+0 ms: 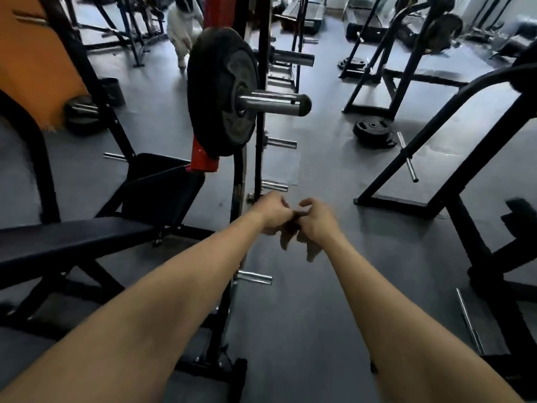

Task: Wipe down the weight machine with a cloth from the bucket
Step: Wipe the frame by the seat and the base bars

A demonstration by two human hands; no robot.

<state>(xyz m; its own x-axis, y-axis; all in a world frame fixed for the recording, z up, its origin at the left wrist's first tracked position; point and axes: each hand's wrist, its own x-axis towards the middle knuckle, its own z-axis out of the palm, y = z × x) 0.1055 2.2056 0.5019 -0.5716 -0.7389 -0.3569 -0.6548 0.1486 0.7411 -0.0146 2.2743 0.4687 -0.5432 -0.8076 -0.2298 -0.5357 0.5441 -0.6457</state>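
My left hand (270, 213) and my right hand (315, 225) meet in front of me, low over the grey floor, both with curled fingers. A small dark thing (297, 215) sits pinched between them; blur hides what it is. Just left of my hands stands the weight machine's black upright (260, 158) with chrome pegs (280, 143). Higher up, a black weight plate (220, 91) hangs on a chrome bar sleeve (273, 103). I see neither a plain cloth nor a bucket near my hands.
A black padded bench (72, 239) lies to the left. A black frame (436, 146) stands on the right, with a plate (373, 130) and a thin steel bar (469, 321) on the floor. A black bin (112, 89) sits far left. A person in white (184, 24) stands behind.
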